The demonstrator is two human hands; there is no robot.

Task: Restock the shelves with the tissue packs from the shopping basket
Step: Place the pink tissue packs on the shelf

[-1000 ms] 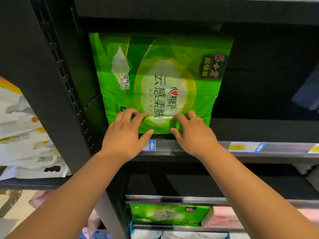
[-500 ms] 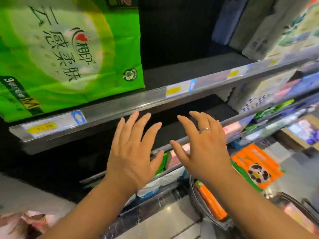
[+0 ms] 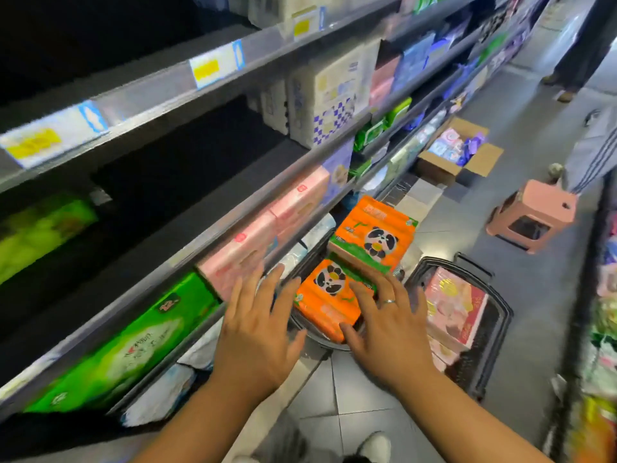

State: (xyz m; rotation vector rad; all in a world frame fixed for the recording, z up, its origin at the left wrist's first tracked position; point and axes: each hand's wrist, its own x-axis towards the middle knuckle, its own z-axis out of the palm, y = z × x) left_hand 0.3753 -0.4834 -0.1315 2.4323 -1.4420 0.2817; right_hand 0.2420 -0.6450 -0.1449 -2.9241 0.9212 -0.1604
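Note:
Two orange tissue packs with a panda print lie in a dark shopping basket on the floor: the near pack and a second orange pack behind it. A second basket to the right holds pink tissue packs. My left hand hovers open, fingers spread, just left of the near orange pack. My right hand, wearing a ring, is open above that pack's right end; whether it touches it is unclear. Neither hand holds anything.
Dark shelves run along the left, with green packs and pink packs on the lower level. A pink stool and an open cardboard box stand in the aisle. Another person's legs are at the far right.
The view swung from the upper shelf with the green pack down to the baskets on the floor. Both hands left the green pack and dropped, still open, toward the near orange pack.

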